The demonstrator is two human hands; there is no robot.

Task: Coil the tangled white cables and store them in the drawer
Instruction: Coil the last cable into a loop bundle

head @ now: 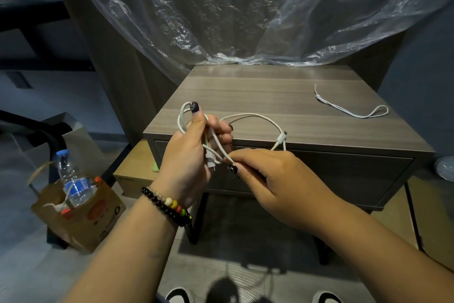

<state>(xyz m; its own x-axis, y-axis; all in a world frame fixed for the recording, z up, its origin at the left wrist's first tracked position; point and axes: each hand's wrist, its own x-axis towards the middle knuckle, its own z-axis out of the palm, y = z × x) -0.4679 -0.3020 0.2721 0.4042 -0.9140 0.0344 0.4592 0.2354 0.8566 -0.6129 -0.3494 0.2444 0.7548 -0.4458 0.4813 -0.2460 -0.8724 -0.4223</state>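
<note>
A white cable (pixel 255 116) loops in the air in front of the wooden bedside table (pixel 270 96). My left hand (pixel 189 152) grips several folded loops of it, thumb raised over the top bend. My right hand (pixel 270 175) pinches a strand close to the left palm. One plug end (pixel 281 139) dangles at the right of the big loop, and another plug sits by my left palm. A second white cord (pixel 353 109) lies loose on the table's right side. The drawer front (pixel 331 170) below the tabletop is closed.
Clear plastic sheeting (pixel 245 20) hangs behind and touches the table's back edge. A paper bag (pixel 81 216) with a water bottle (pixel 73 182) stands on the floor at left. A cardboard box (pixel 137 170) sits beside the table's left leg.
</note>
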